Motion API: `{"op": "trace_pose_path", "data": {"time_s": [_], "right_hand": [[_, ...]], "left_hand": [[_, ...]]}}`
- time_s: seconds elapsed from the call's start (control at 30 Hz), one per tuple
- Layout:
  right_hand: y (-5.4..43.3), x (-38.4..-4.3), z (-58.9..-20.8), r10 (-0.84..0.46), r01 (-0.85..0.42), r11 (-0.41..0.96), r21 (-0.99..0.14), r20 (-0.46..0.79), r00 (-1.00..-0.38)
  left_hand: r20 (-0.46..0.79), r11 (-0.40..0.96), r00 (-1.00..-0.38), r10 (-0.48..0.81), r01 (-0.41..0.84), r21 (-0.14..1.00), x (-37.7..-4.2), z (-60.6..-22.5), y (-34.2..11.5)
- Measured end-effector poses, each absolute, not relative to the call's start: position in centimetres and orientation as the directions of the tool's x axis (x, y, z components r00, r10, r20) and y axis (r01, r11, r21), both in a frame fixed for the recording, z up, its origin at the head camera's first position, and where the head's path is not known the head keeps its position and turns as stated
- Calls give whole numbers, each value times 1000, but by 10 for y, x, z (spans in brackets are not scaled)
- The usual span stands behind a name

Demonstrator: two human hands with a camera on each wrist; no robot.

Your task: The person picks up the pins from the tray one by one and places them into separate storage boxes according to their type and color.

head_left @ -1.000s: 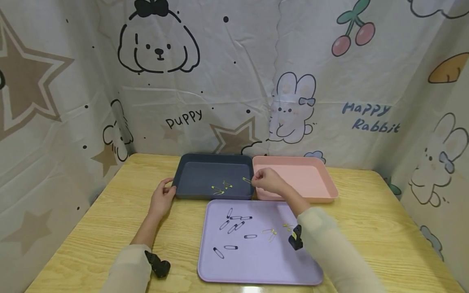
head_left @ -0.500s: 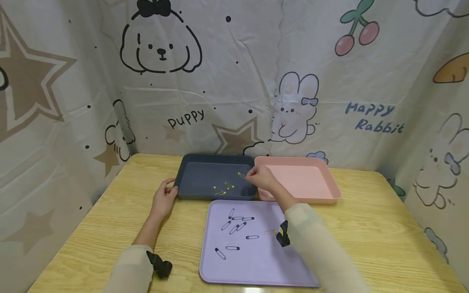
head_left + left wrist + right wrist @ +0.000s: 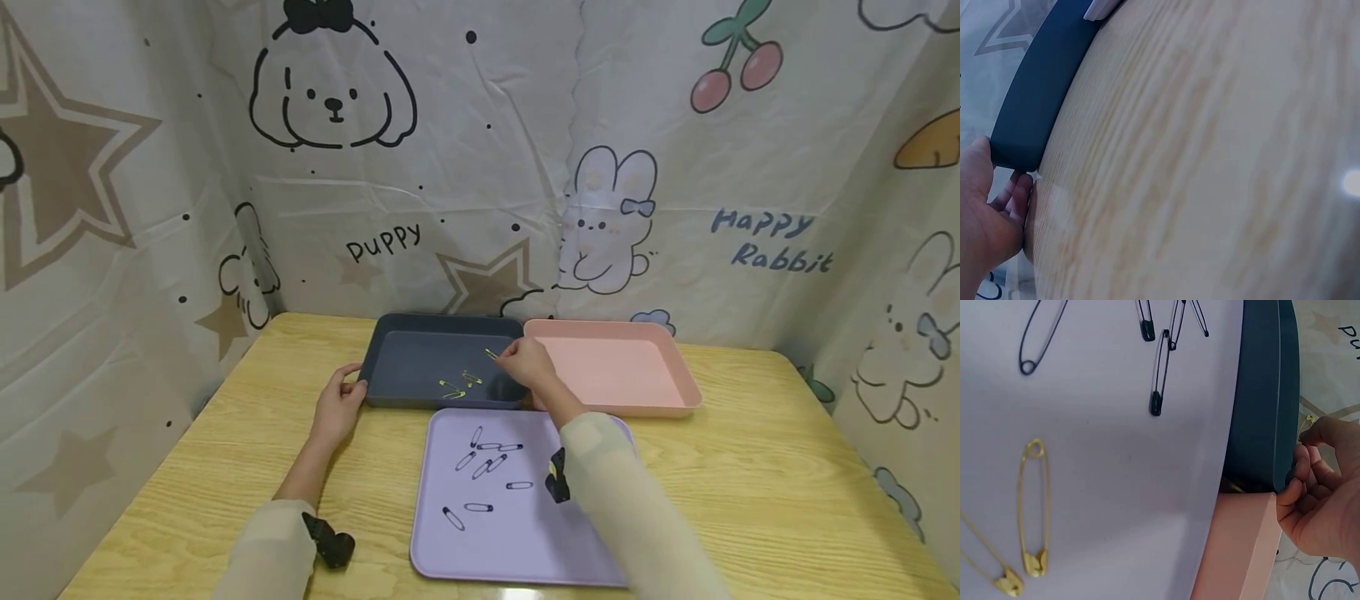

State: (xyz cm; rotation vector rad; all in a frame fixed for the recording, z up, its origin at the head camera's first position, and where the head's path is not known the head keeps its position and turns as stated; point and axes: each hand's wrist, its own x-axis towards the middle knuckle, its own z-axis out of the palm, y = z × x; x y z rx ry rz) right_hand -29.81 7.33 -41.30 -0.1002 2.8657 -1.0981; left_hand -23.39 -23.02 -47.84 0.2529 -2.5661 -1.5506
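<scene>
My right hand [image 3: 527, 364] pinches a gold safety pin [image 3: 491, 353] above the right part of the dark blue tray [image 3: 401, 358]. In the right wrist view, that pin [image 3: 1308, 419] pokes out past the thumb and finger. Several gold safety pins [image 3: 452, 388] lie inside the dark tray, towards its front. My left hand [image 3: 337, 410] holds this tray at its left front corner, with thumb and fingers about the corner in the left wrist view. On the lilac tray [image 3: 465, 554] are several black safety pins [image 3: 519, 485]; gold safety pins [image 3: 1045, 512] there show in the right wrist view.
A pink tray [image 3: 611, 362] stands against the dark tray's right side. Both are at the back of the wooden table [image 3: 765, 475], before a printed cloth [image 3: 487, 108]. The lilac tray lies in front of them, partly under my right sleeve [image 3: 630, 492].
My right hand has moved left with its gold safety pin, from the dark tray's right rim to over its inside. The left hand keeps its place at the corner.
</scene>
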Motion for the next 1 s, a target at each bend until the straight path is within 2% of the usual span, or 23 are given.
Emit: {"op": "trace_pose_path", "data": {"time_s": [0.43,1.0], "right_hand": [[74,-297,-417,-24,-26,718,-695,12,-1000],[93,-292,-404,-156,-159,727,-667,65,-986]], "left_hand": [[26,458,-975,-221,-80,886,-234,-477,-228],[17,469,-977,-213,-87,879,-231,-475,-228]]}}
